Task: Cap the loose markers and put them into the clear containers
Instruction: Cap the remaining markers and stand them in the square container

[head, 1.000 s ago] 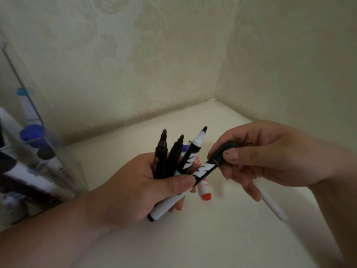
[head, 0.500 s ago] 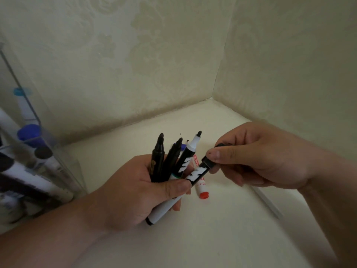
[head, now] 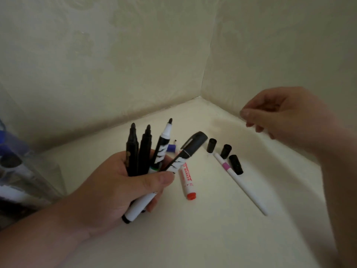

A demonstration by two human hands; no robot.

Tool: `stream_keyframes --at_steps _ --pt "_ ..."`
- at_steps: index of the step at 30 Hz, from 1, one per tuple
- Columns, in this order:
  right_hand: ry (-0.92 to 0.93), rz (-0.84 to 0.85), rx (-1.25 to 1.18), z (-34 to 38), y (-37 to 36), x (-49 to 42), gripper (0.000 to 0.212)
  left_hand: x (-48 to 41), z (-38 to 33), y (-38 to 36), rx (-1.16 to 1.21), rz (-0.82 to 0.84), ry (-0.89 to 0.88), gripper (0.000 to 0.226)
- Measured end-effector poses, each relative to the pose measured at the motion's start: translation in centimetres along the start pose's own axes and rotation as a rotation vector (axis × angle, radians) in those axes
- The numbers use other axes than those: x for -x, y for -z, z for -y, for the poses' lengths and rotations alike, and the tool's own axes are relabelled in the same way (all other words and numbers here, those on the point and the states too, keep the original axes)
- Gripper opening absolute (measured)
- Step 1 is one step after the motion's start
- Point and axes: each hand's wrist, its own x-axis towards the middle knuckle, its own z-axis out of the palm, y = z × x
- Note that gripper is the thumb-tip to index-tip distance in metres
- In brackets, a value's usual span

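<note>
My left hand [head: 116, 186] grips a bundle of markers: two black uncapped ones [head: 133, 149], an uncapped white-and-black one [head: 164, 138], and a white-and-black marker with a black cap on it [head: 191, 147]. My right hand [head: 286, 117] hovers to the upper right, fingers loosely curled, holding nothing. On the surface lie a red marker [head: 186, 180], a thin white pen with a pink band [head: 239, 178], three loose black caps [head: 225, 151] and a small blue cap [head: 171, 147]. A clear container [head: 29, 171] with markers inside stands at the left.
Two cream padded walls meet in a corner [head: 201, 96] behind the markers. The pale surface [head: 193, 238] extends toward me in front of my hands.
My right hand pressed the black cap onto the white-and-black marker, then let go and drew back up to the right. The caps and pen beneath it came into view.
</note>
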Motion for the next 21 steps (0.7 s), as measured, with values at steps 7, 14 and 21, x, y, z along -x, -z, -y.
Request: stream_keyframes --at_steps 7,14,21 --pt "0.0 0.209 0.177 -0.1 -2.2 0.0 0.016 0.0 0.1 -0.1 0.028 -0.039 0.041 0.05" --pt "-0.155 0.458 0.342 -0.2 -1.4 0.2 0.038 -0.3 0.0 -0.6 0.135 -0.116 0.055 0.067" --pt "-0.302 0.614 0.281 0.0 -1.7 0.6 0.027 -0.2 0.0 -1.1 0.055 -0.13 0.056 0.052"
